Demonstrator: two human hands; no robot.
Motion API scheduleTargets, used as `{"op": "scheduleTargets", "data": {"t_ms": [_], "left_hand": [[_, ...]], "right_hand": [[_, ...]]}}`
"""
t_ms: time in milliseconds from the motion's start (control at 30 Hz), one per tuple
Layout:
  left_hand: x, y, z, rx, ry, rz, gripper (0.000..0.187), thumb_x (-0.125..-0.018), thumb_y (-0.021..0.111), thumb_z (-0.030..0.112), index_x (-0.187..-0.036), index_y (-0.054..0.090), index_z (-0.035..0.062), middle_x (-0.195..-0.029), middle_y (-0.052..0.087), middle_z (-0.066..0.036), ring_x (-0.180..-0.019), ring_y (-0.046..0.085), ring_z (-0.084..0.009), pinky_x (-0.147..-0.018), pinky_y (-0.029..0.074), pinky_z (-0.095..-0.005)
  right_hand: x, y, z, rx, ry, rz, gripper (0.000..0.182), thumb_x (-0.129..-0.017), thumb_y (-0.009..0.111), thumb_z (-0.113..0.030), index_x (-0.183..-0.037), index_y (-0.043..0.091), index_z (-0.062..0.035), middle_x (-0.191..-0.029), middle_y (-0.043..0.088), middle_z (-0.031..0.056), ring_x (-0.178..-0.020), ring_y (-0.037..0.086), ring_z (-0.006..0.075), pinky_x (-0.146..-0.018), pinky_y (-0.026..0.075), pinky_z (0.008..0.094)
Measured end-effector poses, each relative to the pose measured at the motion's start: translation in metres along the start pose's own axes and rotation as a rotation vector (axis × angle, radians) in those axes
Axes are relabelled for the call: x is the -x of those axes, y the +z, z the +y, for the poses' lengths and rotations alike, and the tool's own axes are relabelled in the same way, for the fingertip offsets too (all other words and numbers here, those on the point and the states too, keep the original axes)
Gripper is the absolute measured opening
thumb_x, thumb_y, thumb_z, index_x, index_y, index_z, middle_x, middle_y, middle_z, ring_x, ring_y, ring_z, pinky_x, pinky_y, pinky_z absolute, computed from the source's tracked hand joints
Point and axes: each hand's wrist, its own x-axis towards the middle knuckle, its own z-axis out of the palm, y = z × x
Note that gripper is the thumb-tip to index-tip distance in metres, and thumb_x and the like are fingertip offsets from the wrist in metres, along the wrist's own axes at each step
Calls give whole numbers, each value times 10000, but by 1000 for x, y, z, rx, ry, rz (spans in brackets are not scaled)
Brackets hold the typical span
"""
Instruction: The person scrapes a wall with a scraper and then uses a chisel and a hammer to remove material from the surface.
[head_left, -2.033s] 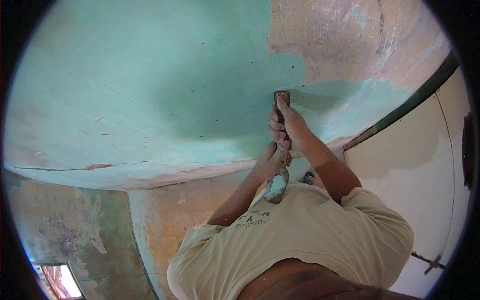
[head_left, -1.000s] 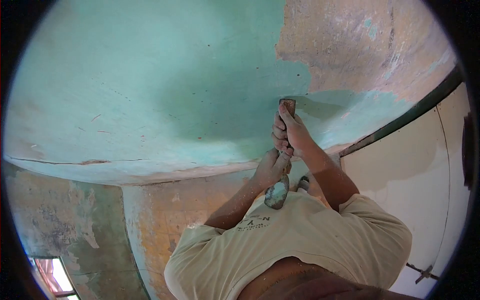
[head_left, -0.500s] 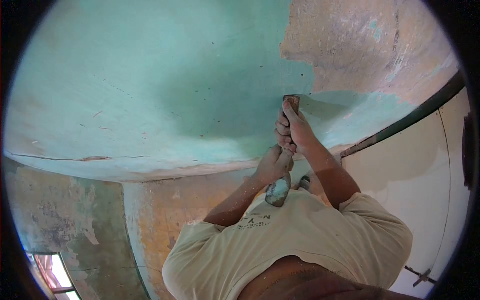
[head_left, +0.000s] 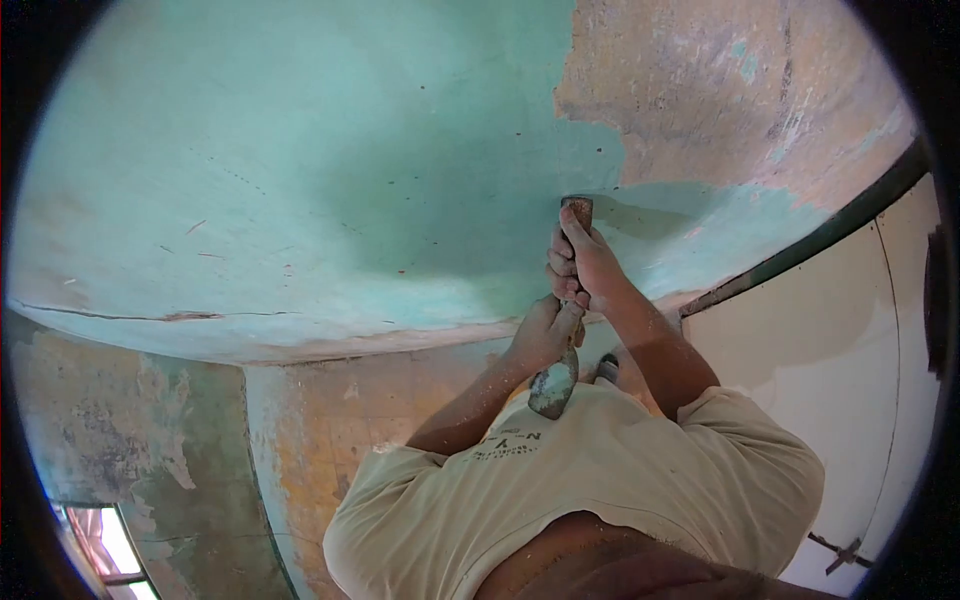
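Note:
My right hand point(head_left: 578, 265) is closed with its thumb along a rusty flat scraper blade point(head_left: 577, 207), whose wide end points at the painted wall point(head_left: 450, 200). Just below it and touching it, my left hand point(head_left: 543, 325) is wrapped round a handle. A second scraper blade point(head_left: 553, 387), smeared with pale green paint, juts from under the left hand toward my shirt point(head_left: 600, 450). The two blades lie nearly in line; whether they belong to one tool I cannot tell, as the fingers hide the middle. Pale dust coats my fingers.
Bare plaster point(head_left: 680, 90) shows at the upper right where the green paint is gone. A dark trim strip point(head_left: 800, 240) edges the wall there. Tiled floor point(head_left: 370, 400) lies below, with my foot point(head_left: 607, 368) partly visible. A window point(head_left: 105, 545) is at the lower left.
Both hands and the upper blade have shifted slightly left, the upper blade tip a little down, away from the paint edge. The grip looks the same.

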Motion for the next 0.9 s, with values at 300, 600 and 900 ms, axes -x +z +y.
{"op": "scheduleTargets", "data": {"t_ms": [300,600,900], "left_hand": [[1,-3,17,-137,17,8,462,-979,446,422,-791,496,4,-617,505,-50,-571,530,-143,-523,418,-304],[-3,-5,37,-214,36,-1,501,-971,436,462,-820,513,-9,-602,518,-60,-580,531,-157,-537,422,-323],[-7,-7,54,-205,67,52,512,-975,416,457,-784,543,-1,-622,552,-77,-600,544,-164,-563,433,-324]], "right_hand": [[-1,0,0,-4,-25,-15,518,-944,439,-557,-651,330,-145,-485,230,-31,-354,259,106,-334,232,278],[-2,3,-5,19,-39,-6,527,-931,458,-570,-646,323,-148,-486,240,-31,-357,242,106,-341,229,277],[-5,11,-18,79,-84,24,543,-921,468,-583,-629,312,-153,-489,238,-33,-365,246,105,-349,232,270]]}}
